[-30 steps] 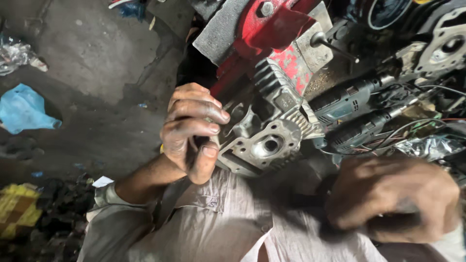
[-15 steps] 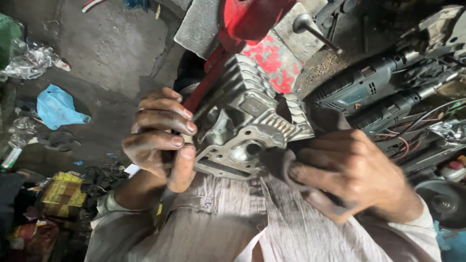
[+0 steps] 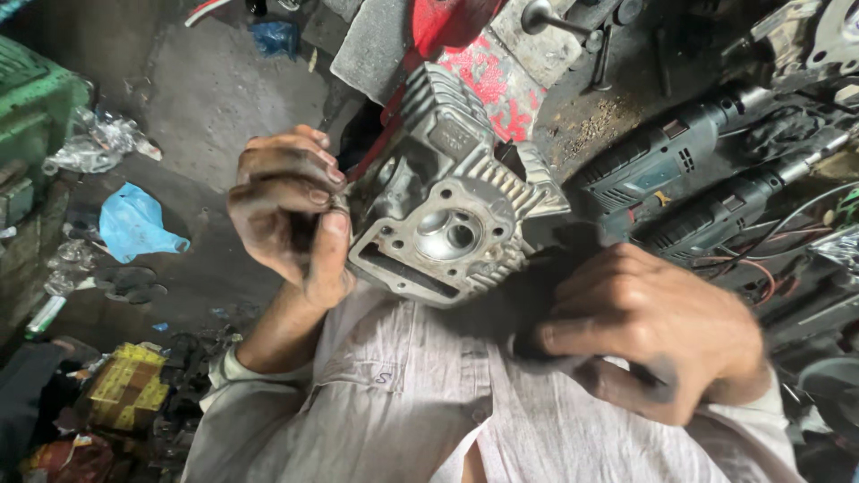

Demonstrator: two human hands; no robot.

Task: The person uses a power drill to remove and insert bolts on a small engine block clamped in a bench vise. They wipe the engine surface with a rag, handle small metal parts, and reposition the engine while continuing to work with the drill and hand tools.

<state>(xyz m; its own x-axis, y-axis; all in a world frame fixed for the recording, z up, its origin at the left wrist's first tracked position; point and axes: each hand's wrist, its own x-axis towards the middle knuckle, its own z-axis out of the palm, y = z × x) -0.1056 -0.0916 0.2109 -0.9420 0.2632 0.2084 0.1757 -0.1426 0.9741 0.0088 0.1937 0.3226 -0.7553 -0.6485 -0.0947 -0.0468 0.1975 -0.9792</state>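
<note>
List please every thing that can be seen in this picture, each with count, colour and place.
finned grey metal cylinder head: one, grey, centre, held up
red machine body: one, red, top centre
dark power drills: two, black and teal, right
blue plastic scrap: one, blue, floor at left
green crate: one, green, far left
yellow packet: one, yellow, lower left
dark rag: one, black, under right hand
left hand: grips the head's left edge
right hand: presses the rag at the head's right side

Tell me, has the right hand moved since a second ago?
Yes. The right hand has moved up from beside the power drills to the finned metal engine part, fingers pressing a dark cloth against it.
</note>
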